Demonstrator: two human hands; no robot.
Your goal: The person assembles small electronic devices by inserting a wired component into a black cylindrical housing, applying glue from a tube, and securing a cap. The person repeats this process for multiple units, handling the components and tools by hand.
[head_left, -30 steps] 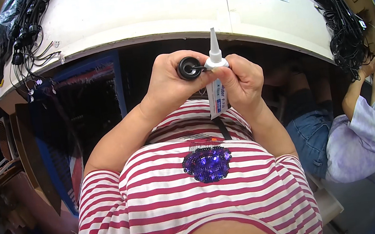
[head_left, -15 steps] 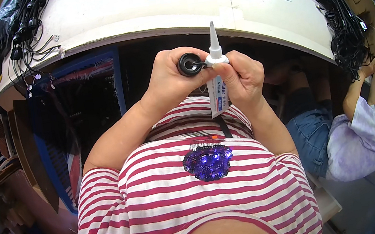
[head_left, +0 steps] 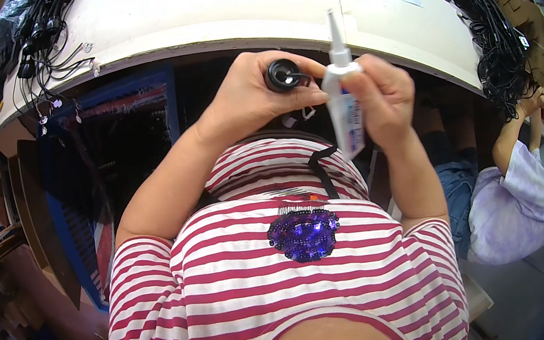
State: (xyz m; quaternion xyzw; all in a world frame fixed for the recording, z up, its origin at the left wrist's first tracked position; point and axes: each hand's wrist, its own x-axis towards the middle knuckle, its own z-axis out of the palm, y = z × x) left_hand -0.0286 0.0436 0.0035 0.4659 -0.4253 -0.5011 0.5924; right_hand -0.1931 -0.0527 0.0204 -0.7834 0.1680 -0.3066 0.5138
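By the white bench | left hand gripping my round black part, its hollow end turned up at me | right hand pinching the white tube, nozzle up, just right of that black part | black cables lying off left and right

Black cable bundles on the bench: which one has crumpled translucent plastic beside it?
The left bundle, next to the plastic; the right bundle instead has cardboard boxes alongside.
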